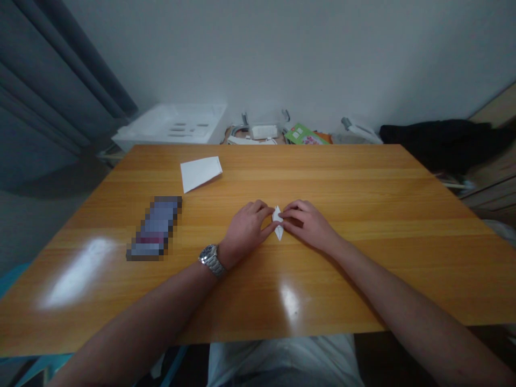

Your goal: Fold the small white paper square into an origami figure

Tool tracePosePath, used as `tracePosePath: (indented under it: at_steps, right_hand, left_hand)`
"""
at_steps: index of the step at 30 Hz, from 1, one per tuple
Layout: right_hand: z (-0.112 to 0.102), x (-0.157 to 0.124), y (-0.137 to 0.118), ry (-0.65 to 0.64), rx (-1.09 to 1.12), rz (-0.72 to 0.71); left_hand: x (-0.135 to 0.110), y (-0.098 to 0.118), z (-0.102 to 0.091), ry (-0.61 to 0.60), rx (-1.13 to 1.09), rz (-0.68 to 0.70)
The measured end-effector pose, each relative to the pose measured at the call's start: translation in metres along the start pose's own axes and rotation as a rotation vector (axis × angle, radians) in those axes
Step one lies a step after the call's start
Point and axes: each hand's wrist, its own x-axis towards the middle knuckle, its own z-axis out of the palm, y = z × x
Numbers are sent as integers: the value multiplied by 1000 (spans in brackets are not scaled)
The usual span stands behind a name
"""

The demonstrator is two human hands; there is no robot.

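A small folded white paper piece [278,222] lies on the wooden table [363,215], pointed at its near end. My left hand [246,231], with a metal watch [212,259] on its wrist, pinches the paper's left side with curled fingers. My right hand [308,224] pinches the right side, fingertips pressed together on the fold. Both hands rest on the tabletop near its middle.
A second white folded sheet [200,172] lies farther back to the left. A blurred-out flat object [155,228] sits left of my hands. Beyond the table stand a white tray [173,126], boxes and papers [300,134], and a dark cloth [439,137] at right.
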Motion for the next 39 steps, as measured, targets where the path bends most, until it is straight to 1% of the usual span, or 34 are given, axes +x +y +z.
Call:
tracePosePath:
  at_steps: [4, 7, 16, 22, 26, 29, 33, 39]
  right_hand:
    - [2, 1, -1, 9, -5, 38]
    - [2, 1, 0, 24, -23, 79]
    - [3, 1, -2, 38, -21, 29]
    - [3, -1, -2, 37, -27, 44]
    - [3, 0, -2, 47, 45, 45]
    - [3, 2, -3, 31, 106, 66]
    - [2, 3, -4, 5, 130, 98]
    - [3, 2, -4, 1, 168, 134]
  left_hand:
    - [0, -4, 4, -9, -31, 6]
    - [-1, -5, 6, 11, -56, -13]
    - [-1, -3, 4, -1, -21, -13]
    - [-1, -3, 4, 0, -5, -8]
    - [-2, -4, 5, 0, -16, -4]
    - [-2, -5, 5, 0, -31, -7]
    - [-2, -5, 5, -9, -32, -13]
    - [-2, -3, 3, -8, -34, 2]
